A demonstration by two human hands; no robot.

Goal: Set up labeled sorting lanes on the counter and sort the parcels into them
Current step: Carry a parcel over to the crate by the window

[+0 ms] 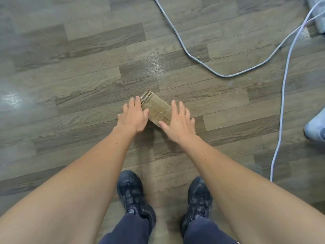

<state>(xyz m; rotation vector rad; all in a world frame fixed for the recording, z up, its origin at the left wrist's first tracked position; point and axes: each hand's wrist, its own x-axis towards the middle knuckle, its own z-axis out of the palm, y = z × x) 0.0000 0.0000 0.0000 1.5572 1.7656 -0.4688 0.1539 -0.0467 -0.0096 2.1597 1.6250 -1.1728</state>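
Bends over a small brown cardboard parcel (156,110) lying on the grey wood-plank floor (70,76), just ahead of two dark shoes (131,191). Looks oblong and flat-topped, set aslant, far end to the left, near end to the right. Carries crossing strips of tan tape over its top; shows ragged corrugated edges at the far end. Flanks it with both hands: sets the left hand (133,117) against its left side, fingers straight and close together, thumb on the top; lays the right hand (177,122) over its near right end, fingers straight and slightly spread. Pinches nothing, curls round nothing. Takes in a white cable (223,76) looping across the floor well beyond, and a pale shoe (314,127) at the right edge.
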